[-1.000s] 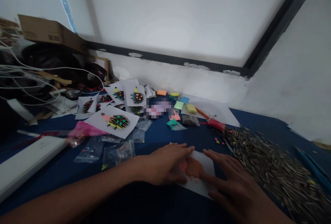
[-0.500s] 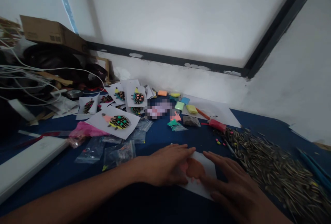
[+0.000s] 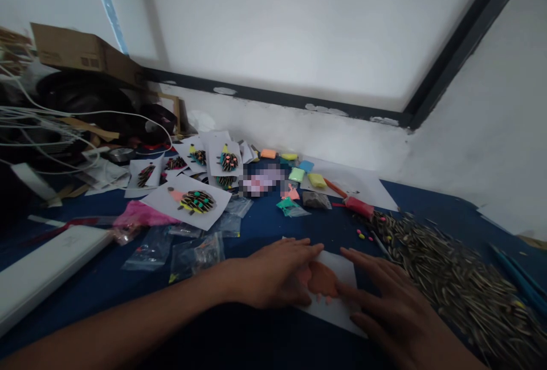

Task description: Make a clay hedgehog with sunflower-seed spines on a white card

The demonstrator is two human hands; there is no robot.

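A white sheet of paper (image 3: 337, 314) lies on the blue table in front of me. On it is a flattened orange-brown patch of modelling clay (image 3: 322, 279), with a pinker clay part at its left and small pink bits below. My left hand (image 3: 276, 273) rests over the sheet's left side, fingers stretched out and partly covering the pink part. From the right, my right hand (image 3: 387, 301) reaches in with fingers apart. One of its fingertips is at the patch's right edge; whether it presses there I cannot tell.
A heap of striped seeds (image 3: 453, 273) spreads at right. Finished hedgehog pictures (image 3: 199, 202) lie at left, near plastic bags (image 3: 199, 253) and a long white box (image 3: 55, 267). Coloured clay packs (image 3: 316, 181) sit toward the wall. Cables and a cardboard box (image 3: 68, 48) crowd the far left.
My right hand has shifted slightly right, uncovering more of the patch's right edge and the sheet's lower right. My left hand stays in place.
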